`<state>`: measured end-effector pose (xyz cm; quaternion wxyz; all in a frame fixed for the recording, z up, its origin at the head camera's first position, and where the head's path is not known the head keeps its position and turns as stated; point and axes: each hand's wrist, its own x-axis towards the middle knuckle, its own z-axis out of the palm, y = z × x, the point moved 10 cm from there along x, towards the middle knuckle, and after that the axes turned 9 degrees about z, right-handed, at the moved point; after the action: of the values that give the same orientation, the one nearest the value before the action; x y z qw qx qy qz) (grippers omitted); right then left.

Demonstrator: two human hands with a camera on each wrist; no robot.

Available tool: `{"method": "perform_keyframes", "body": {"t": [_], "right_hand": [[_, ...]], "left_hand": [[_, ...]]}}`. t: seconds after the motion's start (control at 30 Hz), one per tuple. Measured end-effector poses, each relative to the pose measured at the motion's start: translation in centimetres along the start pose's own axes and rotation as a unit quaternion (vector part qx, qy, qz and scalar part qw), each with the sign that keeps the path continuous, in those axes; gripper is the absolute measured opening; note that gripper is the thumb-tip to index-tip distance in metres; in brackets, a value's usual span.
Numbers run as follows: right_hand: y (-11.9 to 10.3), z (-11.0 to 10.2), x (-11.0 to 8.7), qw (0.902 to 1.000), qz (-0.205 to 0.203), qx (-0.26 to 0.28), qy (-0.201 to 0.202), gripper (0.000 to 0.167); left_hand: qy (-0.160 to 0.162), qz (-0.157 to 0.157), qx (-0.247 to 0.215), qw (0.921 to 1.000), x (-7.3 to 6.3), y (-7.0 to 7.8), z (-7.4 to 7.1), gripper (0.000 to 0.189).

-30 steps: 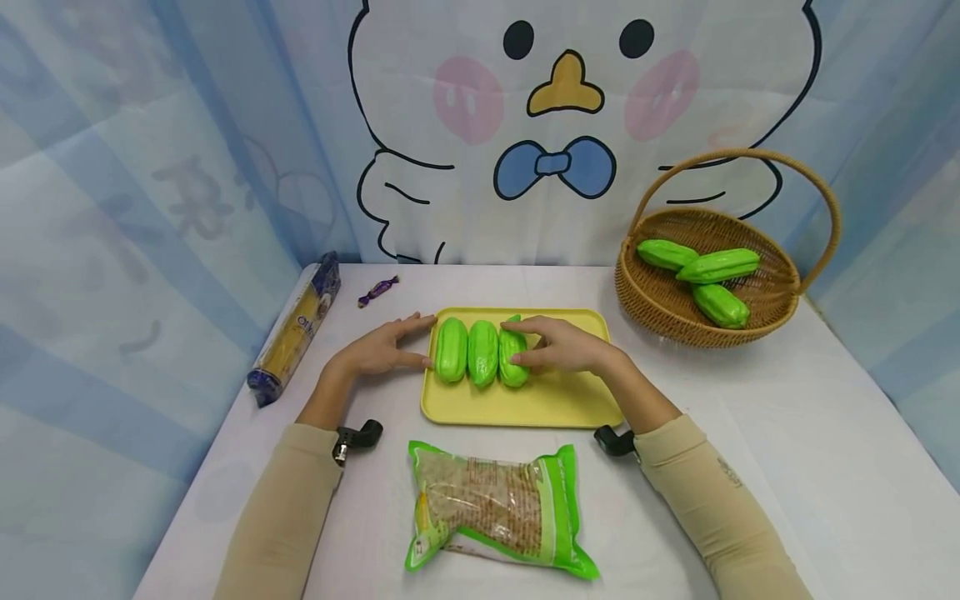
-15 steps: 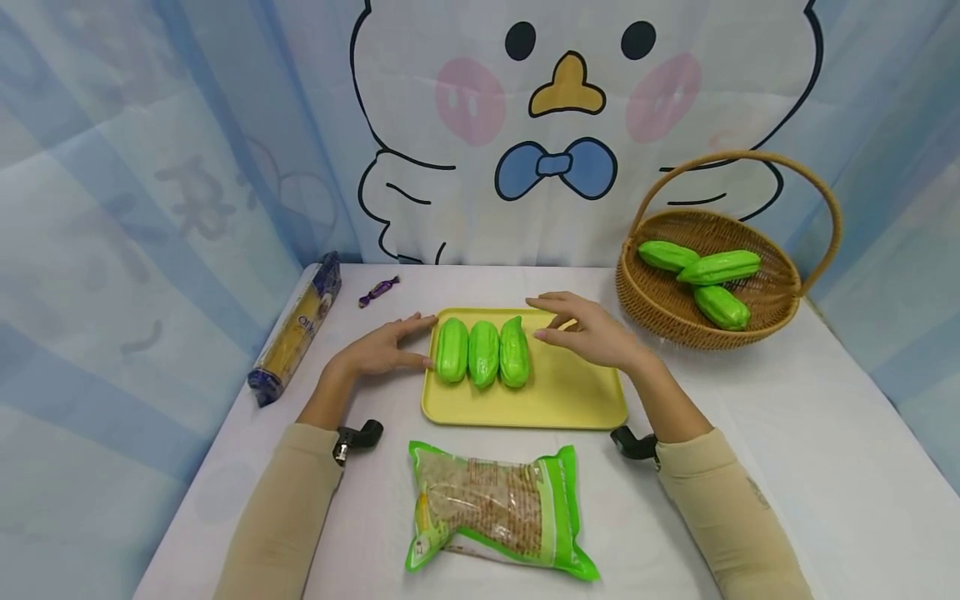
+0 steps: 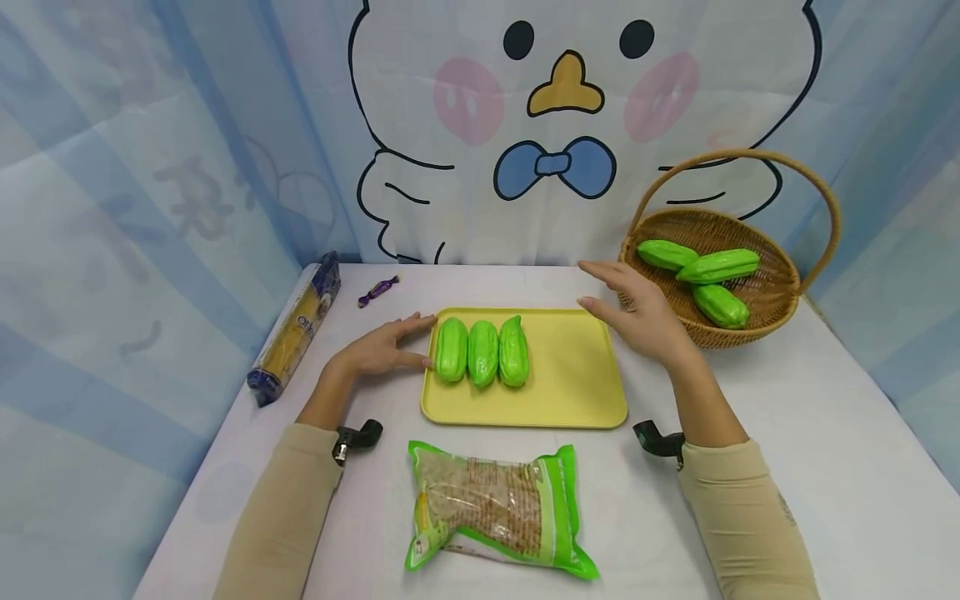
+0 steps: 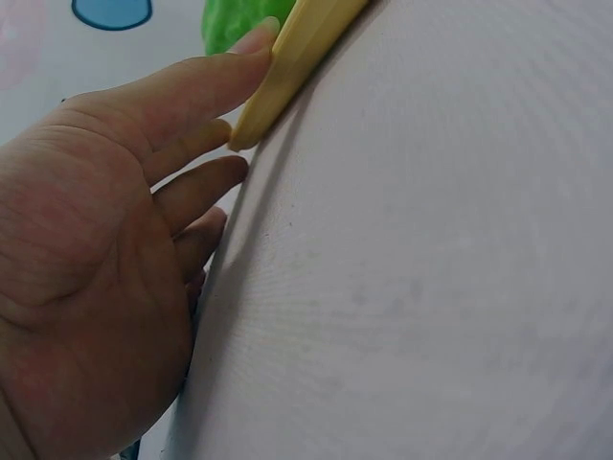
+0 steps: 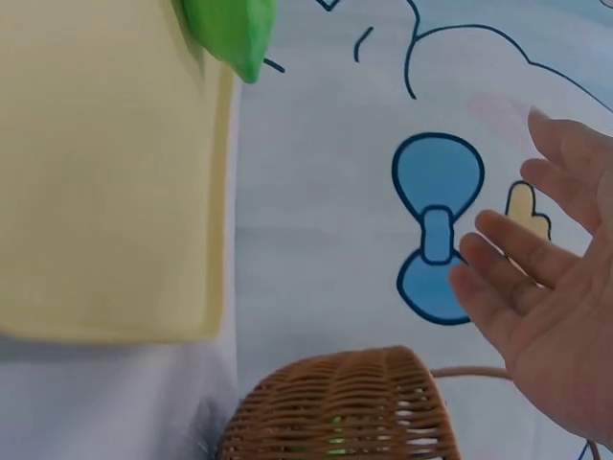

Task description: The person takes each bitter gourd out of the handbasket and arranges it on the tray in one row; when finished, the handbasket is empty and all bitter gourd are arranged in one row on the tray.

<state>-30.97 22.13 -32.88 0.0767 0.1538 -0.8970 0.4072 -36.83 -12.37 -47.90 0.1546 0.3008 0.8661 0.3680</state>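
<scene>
Three bright green ridged vegetables, like toy gourds, lie side by side on the left half of a yellow tray (image 3: pixel 570 392): a left one (image 3: pixel 452 350), a middle one (image 3: pixel 483 353) and a right one (image 3: pixel 513 352). My left hand (image 3: pixel 378 346) rests at the tray's left edge, its thumb at the rim in the left wrist view, fingers spread. Over the tray's far right corner, beside the wicker basket (image 3: pixel 652 310), is my right hand (image 3: pixel 637 312), fingers extended and holding nothing. More green gourds (image 3: pixel 718 267) lie in the basket.
A green-edged plastic bag (image 3: pixel 495 508) of brown food lies in front of the tray. At the left is a long pack of pasta-like sticks (image 3: pixel 296 329), with a purple wrapped candy (image 3: pixel 378 290) near it. Patterned curtains hang behind the white table (image 3: pixel 810 450).
My right hand has left the right gourd on the tray and moved right and away toward the basket. The left hand has stayed at the tray's edge.
</scene>
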Motion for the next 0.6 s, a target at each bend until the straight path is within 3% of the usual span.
{"method": "perform_keyframes", "body": {"t": [0.37,0.6], "right_hand": [[1.3,-3.5,-0.3,0.9974,0.016,-0.015,0.068,0.052],[3.1,-5.5,-0.2,0.9956,0.056,-0.003,0.076,0.053]], "left_hand": [[0.001,-0.001,-0.009,1.0,0.1,-0.1,0.0,0.092],[0.002,0.002,-0.005,1.0,0.0,0.0,0.0,0.092]]}}
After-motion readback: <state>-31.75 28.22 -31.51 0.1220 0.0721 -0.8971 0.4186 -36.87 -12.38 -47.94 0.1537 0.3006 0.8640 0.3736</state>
